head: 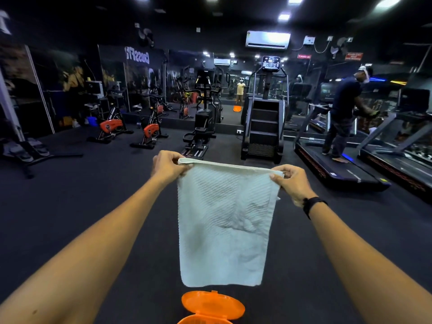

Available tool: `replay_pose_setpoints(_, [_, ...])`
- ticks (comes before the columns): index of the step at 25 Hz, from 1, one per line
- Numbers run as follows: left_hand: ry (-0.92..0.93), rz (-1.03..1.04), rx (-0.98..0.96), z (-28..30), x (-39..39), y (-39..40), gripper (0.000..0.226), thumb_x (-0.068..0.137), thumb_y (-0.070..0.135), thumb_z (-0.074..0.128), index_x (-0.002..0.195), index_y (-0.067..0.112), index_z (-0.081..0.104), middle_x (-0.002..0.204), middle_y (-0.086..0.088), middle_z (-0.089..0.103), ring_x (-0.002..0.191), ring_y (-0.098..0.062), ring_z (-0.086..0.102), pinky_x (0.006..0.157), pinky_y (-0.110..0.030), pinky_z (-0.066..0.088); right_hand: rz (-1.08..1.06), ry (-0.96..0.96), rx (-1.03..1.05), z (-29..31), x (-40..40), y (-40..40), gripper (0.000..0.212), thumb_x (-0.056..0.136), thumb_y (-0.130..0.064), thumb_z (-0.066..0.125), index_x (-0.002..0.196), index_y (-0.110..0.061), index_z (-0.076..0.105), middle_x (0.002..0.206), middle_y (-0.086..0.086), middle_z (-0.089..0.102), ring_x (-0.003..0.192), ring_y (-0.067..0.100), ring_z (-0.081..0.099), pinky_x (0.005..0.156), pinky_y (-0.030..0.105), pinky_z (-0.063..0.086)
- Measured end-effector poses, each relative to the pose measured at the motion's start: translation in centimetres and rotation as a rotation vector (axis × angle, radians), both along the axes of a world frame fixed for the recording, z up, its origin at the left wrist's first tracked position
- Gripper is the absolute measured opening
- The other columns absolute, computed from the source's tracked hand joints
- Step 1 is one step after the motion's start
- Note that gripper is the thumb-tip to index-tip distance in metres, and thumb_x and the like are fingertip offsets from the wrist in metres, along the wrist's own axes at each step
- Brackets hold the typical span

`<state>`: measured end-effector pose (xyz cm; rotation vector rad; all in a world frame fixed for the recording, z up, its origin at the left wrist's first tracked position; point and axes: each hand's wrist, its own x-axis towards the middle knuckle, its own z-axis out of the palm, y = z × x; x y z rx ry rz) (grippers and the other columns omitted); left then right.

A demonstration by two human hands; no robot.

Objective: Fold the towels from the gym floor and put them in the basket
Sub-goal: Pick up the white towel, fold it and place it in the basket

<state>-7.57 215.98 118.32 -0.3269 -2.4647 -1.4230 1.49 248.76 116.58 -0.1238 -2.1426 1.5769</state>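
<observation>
A pale, ribbed towel (223, 225) hangs in front of me, held up by its top edge. My left hand (167, 166) pinches the top left corner and my right hand (292, 182) pinches the top right corner, arms stretched forward. The towel looks doubled over, its lower edge hanging free just above an orange plastic basket (211, 307) on the floor at the bottom of the view. The basket's round lid stands open; its inside is cut off by the frame edge.
Dark gym floor (93, 206) spreads all around. A stair-climber machine (264, 127) and an elliptical (201, 127) stand ahead, exercise bikes (149, 129) to the left. On the right a person (343, 118) walks on a treadmill (339, 167). Mirrors line the far wall.
</observation>
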Motion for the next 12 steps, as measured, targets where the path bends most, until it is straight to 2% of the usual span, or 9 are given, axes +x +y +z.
replay_pose_setpoints(2, [-0.075,-0.121,0.101,-0.3,0.0,-0.5,0.02,0.077,0.031,0.079,0.087,0.014,0.076,0.075,0.001,0.071,0.067,-0.006,0.06,0.065,-0.024,0.047,0.098,-0.03,-0.103,0.6,0.7,0.1,0.017,0.08,0.0,0.071,0.093,-0.01,0.065,0.075,0.006,0.069,0.062,0.008,0.066,0.057,0.021,0.051])
replay_pose_setpoints(3, [-0.138,-0.208,0.138,-0.4,0.0,-0.9,0.027,0.079,0.031,0.076,0.093,0.007,0.074,0.078,0.0,0.069,0.069,-0.004,0.059,0.067,-0.019,0.046,0.2,-0.094,-0.168,0.8,1.1,0.6,0.022,0.077,-0.003,0.073,0.097,-0.008,0.065,0.077,0.005,0.071,0.065,0.009,0.067,0.058,0.022,0.053])
replay_pose_setpoints(5, [-0.278,-0.35,0.2,-0.6,0.3,-1.9,0.04,0.078,0.034,0.072,0.101,0.001,0.07,0.085,-0.004,0.07,0.078,-0.009,0.062,0.072,-0.02,0.048,0.351,-0.253,-0.244,1.0,1.9,1.3,0.035,0.067,-0.011,0.078,0.1,-0.005,0.067,0.085,0.009,0.073,0.076,0.017,0.07,0.065,0.026,0.058])
replay_pose_setpoints(6, [-0.317,-0.36,0.218,-0.8,0.5,-2.1,0.039,0.077,0.035,0.073,0.099,0.002,0.071,0.085,-0.004,0.071,0.079,-0.012,0.063,0.072,-0.022,0.049,0.322,-0.3,-0.219,0.9,2.1,1.3,0.035,0.065,-0.011,0.08,0.097,-0.004,0.068,0.085,0.011,0.073,0.076,0.02,0.069,0.065,0.026,0.058])
replay_pose_setpoints(9, [-0.276,-0.149,0.185,-1.1,0.9,0.0,0.02,0.077,0.019,0.079,0.077,0.002,0.069,0.07,-0.004,0.067,0.062,-0.012,0.06,0.055,-0.023,0.051,-0.171,-0.239,0.035,0.1,0.9,-0.4,0.016,0.068,0.0,0.08,0.072,-0.01,0.069,0.07,0.006,0.067,0.068,0.021,0.061,0.054,0.023,0.05])
replay_pose_setpoints(10, [-0.268,-0.109,0.173,-1.0,1.2,1.2,0.017,0.077,0.015,0.078,0.074,0.002,0.068,0.07,-0.007,0.067,0.06,-0.013,0.06,0.053,-0.024,0.052,-0.247,-0.22,0.066,0.0,0.5,-1.5,0.015,0.068,0.001,0.078,0.066,-0.011,0.068,0.066,0.004,0.065,0.067,0.021,0.059,0.053,0.024,0.048])
replay_pose_setpoints(12, [-0.307,-0.15,0.182,-0.7,1.9,3.8,0.015,0.077,0.012,0.076,0.072,0.002,0.068,0.075,-0.014,0.07,0.062,-0.018,0.064,0.055,-0.027,0.056,-0.122,-0.262,0.031,0.4,-0.2,-4.2,0.015,0.069,0.001,0.074,0.063,-0.01,0.067,0.067,0.006,0.066,0.066,0.021,0.061,0.053,0.028,0.052])
